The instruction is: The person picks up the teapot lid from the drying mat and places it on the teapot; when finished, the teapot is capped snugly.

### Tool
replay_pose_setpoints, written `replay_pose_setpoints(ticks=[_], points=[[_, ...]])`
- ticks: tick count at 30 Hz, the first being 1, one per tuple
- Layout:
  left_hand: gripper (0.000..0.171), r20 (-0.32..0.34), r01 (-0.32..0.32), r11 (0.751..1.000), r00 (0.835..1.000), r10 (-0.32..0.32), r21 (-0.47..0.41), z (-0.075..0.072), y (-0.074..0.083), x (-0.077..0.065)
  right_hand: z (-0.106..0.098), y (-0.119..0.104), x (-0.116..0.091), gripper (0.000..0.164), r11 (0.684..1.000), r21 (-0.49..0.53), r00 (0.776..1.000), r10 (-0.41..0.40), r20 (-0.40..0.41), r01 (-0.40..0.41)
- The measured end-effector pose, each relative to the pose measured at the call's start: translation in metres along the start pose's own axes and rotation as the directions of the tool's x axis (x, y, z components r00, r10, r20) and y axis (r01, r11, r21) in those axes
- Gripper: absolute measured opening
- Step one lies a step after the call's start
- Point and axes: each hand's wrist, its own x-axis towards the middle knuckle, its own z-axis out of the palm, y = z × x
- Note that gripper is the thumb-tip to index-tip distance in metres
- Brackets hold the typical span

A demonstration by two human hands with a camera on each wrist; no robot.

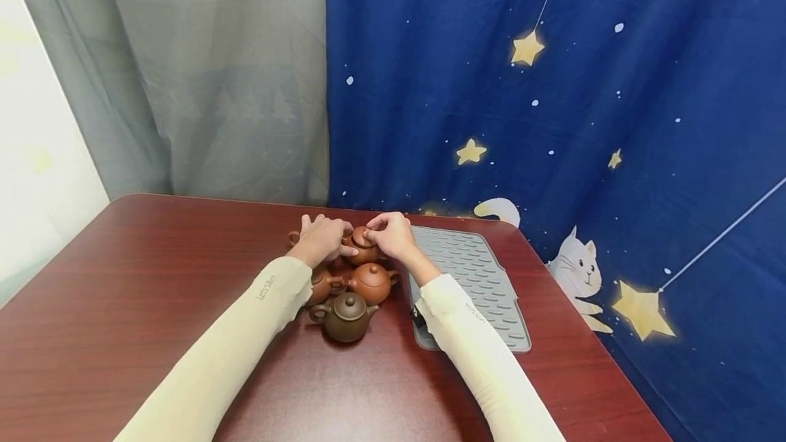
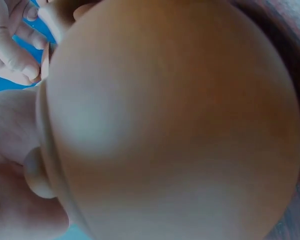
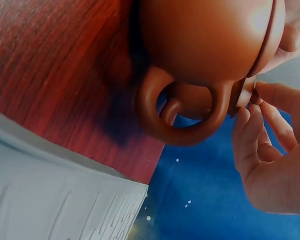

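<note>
At the back of a cluster of small clay teapots stands a reddish-brown teapot (image 1: 364,254). My right hand (image 1: 393,236) pinches the knob of its lid (image 3: 246,95) between thumb and fingers; I cannot tell whether the lid sits fully on the rim. On the other side, my left hand (image 1: 322,241) holds this pot near its spout, thumb in front. Nearer to me stand an orange-brown teapot (image 1: 370,283), another brown teapot (image 1: 321,288) partly under my left wrist, and a dark olive-brown teapot (image 1: 345,319). A brown teapot body (image 2: 175,120) fills the left wrist view.
A grey ridged drying mat (image 1: 473,278) lies to the right, partly under my right forearm. A small black object (image 1: 418,317) shows at its left edge. Behind my left hand, a further brown handle (image 1: 293,237) peeks out. The dark red table (image 1: 153,292) ends before curtains.
</note>
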Motion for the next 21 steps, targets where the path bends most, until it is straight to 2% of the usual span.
replay_pose_setpoints(ticks=[16,21], points=[[0.051,-0.009,0.01,1.0,1.0,-0.01,0.009,-0.0003,0.0034,-0.0013,0.0046,0.0035,-0.0042,0.006,1.0,-0.002,1.0,0.024,0.004,-0.024],[0.052,0.008,-0.024,0.999,1.0,0.024,0.042,0.0,0.0021,0.0024,0.0044,0.0047,-0.0057,0.008,0.999,0.009,0.999,0.036,0.004,-0.036]])
